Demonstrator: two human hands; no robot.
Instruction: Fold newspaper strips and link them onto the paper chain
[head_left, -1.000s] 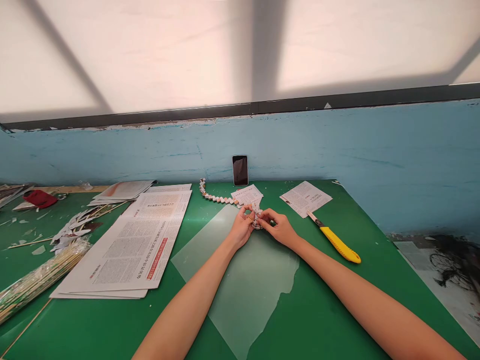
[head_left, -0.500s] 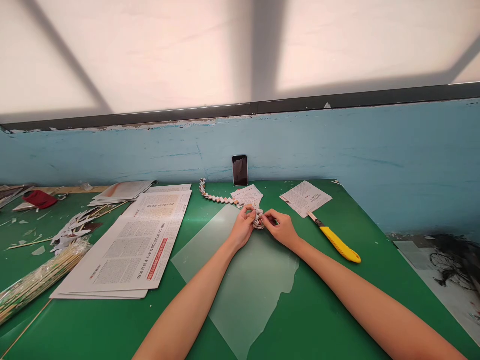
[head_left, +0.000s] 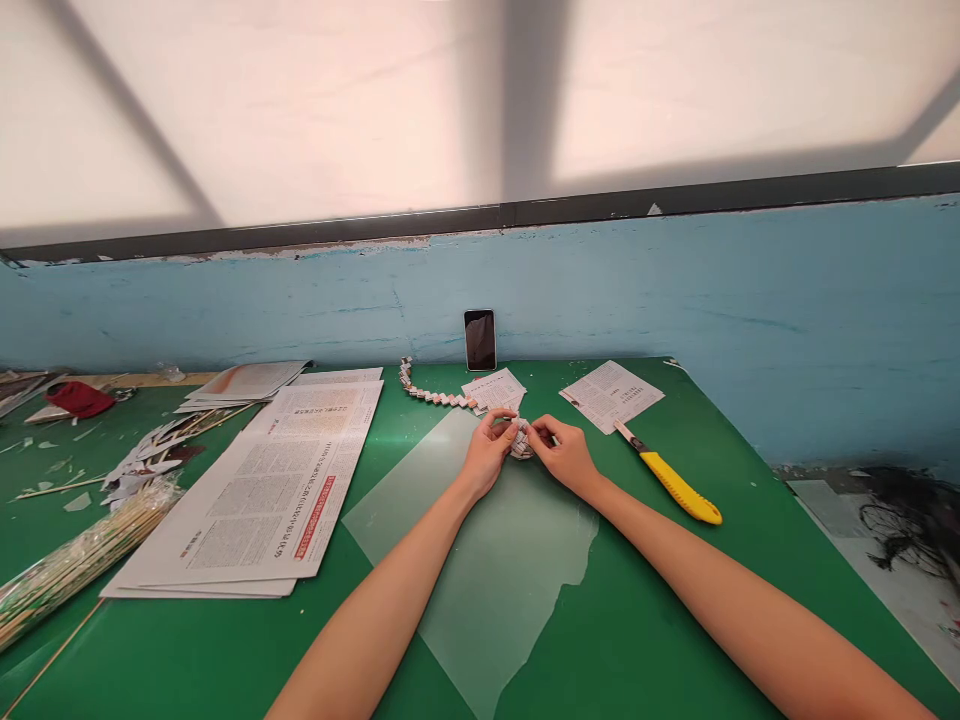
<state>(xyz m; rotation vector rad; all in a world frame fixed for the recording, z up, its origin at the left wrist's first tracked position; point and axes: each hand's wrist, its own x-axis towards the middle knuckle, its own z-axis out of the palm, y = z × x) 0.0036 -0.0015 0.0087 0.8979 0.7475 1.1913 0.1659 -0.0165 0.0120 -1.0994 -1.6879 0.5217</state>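
Observation:
A small piece of woven folded newspaper [head_left: 521, 441] is held between my two hands, above a translucent sheet. My left hand [head_left: 487, 452] pinches its left side with thumb and fingers. On its right side, the thumb and fingertips of my right hand [head_left: 562, 452] are closed on it. Just beyond my left hand, a zigzag chain of folded paper [head_left: 439, 399] curves away over the green table. Beside it lies a printed paper piece [head_left: 495, 388]. My fingers partly cover the held piece.
A translucent sheet [head_left: 495, 560] with a torn edge lies under my forearms. To the right are a yellow utility knife [head_left: 679, 487] and a newspaper square [head_left: 611, 396]. Newspapers [head_left: 262, 500] and bundled sticks [head_left: 82, 560] lie left. A phone [head_left: 480, 340] leans against the wall.
The woven paper piece has turned slightly between my fingers, and its visible side differs. My left fingers have shifted a little; both hands keep their grip.

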